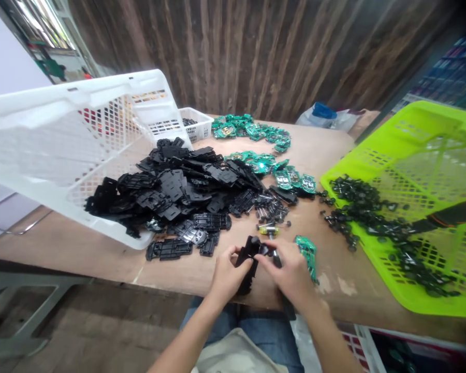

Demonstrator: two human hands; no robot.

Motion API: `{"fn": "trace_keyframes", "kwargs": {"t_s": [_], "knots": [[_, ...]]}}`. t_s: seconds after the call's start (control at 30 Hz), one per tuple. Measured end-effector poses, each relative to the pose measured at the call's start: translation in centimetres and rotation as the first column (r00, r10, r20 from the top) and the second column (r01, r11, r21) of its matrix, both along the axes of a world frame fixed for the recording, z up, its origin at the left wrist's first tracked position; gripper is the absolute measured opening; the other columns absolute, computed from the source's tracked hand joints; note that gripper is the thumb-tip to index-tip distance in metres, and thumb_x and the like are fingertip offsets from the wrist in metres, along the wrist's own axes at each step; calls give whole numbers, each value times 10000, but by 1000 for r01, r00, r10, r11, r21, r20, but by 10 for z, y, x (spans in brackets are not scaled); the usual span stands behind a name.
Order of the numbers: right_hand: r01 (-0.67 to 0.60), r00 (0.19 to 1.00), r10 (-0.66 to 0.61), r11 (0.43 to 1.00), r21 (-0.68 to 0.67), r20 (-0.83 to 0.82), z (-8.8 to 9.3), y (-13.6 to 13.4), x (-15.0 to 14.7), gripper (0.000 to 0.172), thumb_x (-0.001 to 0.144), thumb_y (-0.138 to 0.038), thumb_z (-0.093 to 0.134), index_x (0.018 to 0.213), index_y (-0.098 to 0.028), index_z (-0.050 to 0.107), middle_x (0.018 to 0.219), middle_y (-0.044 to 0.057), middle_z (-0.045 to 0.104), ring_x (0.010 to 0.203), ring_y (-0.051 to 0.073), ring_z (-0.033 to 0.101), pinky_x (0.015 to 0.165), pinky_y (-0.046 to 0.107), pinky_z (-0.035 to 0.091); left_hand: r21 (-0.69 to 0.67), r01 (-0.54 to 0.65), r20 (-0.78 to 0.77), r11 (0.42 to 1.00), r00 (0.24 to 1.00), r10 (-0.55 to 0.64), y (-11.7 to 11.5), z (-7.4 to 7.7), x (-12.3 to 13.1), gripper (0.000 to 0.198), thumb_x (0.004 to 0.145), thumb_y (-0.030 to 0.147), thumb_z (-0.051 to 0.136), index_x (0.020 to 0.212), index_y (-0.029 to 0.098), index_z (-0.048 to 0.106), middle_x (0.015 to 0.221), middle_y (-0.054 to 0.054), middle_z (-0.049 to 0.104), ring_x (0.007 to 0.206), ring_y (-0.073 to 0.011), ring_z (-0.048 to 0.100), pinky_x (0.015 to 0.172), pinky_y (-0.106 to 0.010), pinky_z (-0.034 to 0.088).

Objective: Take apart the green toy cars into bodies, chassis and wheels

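My left hand [226,272] is closed around a black plastic toy car chassis [247,284], held tilted above the table's front edge. Fingers of my right hand [293,267] pinch at its upper end, around a small dark part [264,249] that looks like a wheel axle; the fingers partly hide it. A dark, handle-like object [287,306] shows below my right palm, and I cannot tell whether that hand grips it. Right of my hands lies a green toy car body [307,254]. Just beyond them are a yellow-green cylinder [268,230] and a small pile of wheel axles [272,208].
A heap of black chassis [178,181] spills from a tipped white basket [112,228] at left. Green car bodies [291,178] lie in rows behind. At right, a tipped lime-green basket [396,290] holds wheel axles [357,197], with a black-and-orange tool [454,213] over it.
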State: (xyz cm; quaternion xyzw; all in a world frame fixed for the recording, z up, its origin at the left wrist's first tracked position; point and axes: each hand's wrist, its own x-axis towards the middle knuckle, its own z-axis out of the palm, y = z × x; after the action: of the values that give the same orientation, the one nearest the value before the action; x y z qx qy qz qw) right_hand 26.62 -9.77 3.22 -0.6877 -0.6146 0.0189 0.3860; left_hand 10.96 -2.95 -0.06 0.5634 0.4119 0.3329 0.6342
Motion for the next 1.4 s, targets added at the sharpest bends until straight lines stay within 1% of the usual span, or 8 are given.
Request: {"fn": "trace_keyframes", "kwargs": {"t_s": [0.27,0.4,0.57,0.67,0.77,0.9,1.17,1.4], "knots": [[69,989,-80,993,97,122,-31,9,-37,154,863,-187,577,1001,-167,642,976,95,714,927,223,649,915,425,340,215,48,-155,975,988,-14,-3,1,-1,113,754,265,603,747,153,615,639,9,588,574,-119,521,542,-209,370],[87,955,-92,996,-30,-282,-35,19,-39,290,794,-198,594,1085,-185,602,1100,105,649,1034,235,600,909,406,416,143,47,-75,989,997,-36,7,3,-8,103,705,235,654,736,142,622,672,-1,607,621,-132,550,558,-207,387],[-181,754,-19,955,-236,-656,-29,27,-35,396,702,-227,613,1096,-215,571,1063,44,647,975,213,607,823,338,492,-10,130,53,991,990,-129,13,7,-21,165,651,234,723,706,131,606,650,12,593,611,-127,562,554,-201,407],[-148,814,15,972,-182,-581,-23,37,-24,380,773,-334,584,1127,-204,544,1050,71,626,920,206,603,787,337,491,-152,53,120,987,992,-35,13,8,-22,231,629,249,741,770,133,600,691,4,619,589,-131,577,568,-232,456],[190,955,-217,971,-147,-203,-21,57,-6,438,839,-465,512,1143,-150,515,1064,162,591,933,269,574,813,443,449,-155,-144,151,977,974,168,16,8,-20,261,622,226,742,809,144,579,765,-6,649,696,-146,618,675,-252,491],[424,880,-362,890,-169,307,-19,78,7,428,771,-410,625,1040,-87,547,1017,249,593,1000,385,523,844,576,354,-224,-269,226,937,921,318,24,4,-17,345,599,200,749,881,152,556,857,-34,678,809,-174,640,752,-280,503],[-48,994,45,998,-28,-96,-7,34,-58,579,795,-378,612,1305,-208,397,1196,124,563,1106,275,532,931,438,405,-226,-466,323,856,793,517,27,0,-15,348,696,251,729,966,182,520,941,-27,648,851,-155,636,784,-281,505],[-76,995,72,995,-60,-73,-25,28,-69,560,805,-234,578,1331,-195,389,1257,144,510,1187,293,482,973,481,398,-260,-408,371,875,794,480,24,1,-11,396,677,264,752,984,172,519,980,-48,653,894,-175,646,835,-318,509]]}}
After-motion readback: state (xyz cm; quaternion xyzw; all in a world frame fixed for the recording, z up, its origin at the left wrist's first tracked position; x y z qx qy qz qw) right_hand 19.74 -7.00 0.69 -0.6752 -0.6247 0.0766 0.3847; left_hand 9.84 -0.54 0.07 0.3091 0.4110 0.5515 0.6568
